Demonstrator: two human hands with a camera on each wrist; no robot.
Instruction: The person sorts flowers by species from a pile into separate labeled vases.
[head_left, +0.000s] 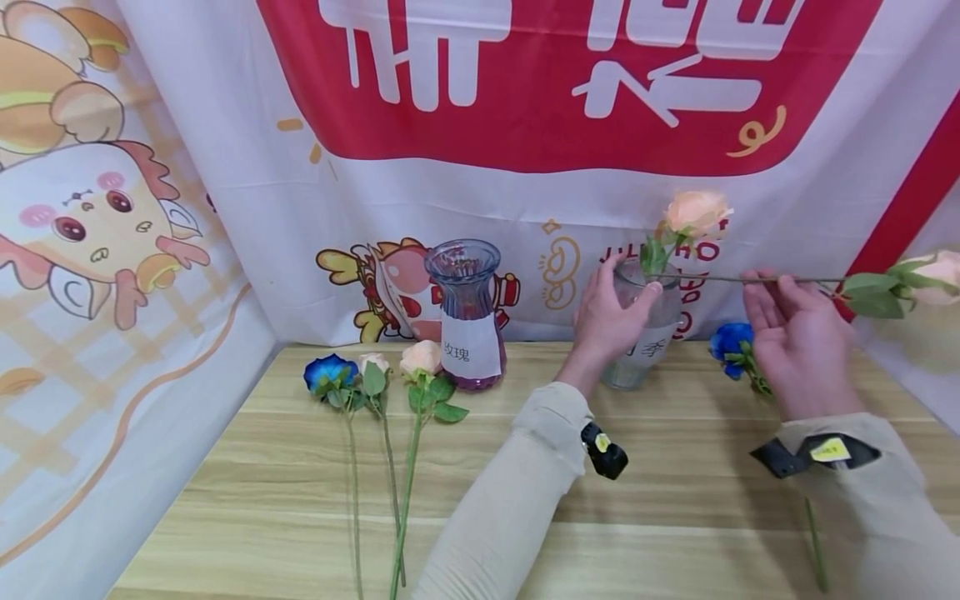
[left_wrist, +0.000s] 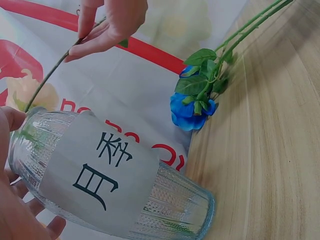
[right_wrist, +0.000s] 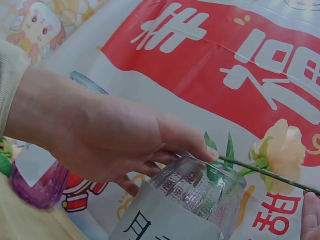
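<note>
Left hand [head_left: 611, 317] fingers wrapped round clear glass vase [head_left: 645, 329], steadying it at far right of table [head_left: 300, 492]. Right hand [head_left: 798, 342] fingers pinching thin stem [head_left: 705, 278] of pale rose [head_left: 937, 275], stem held level, cut end right at vase mouth beside peach rose [head_left: 697, 212] already standing inside. To do well: keep vase pinned, tip bloom end up, feed cut end past rim without knocking standing bloom. Blue rose [head_left: 731, 342] lying just right of vase; purple vase [head_left: 467, 312] and three more roses [head_left: 375, 375] well left.
</note>
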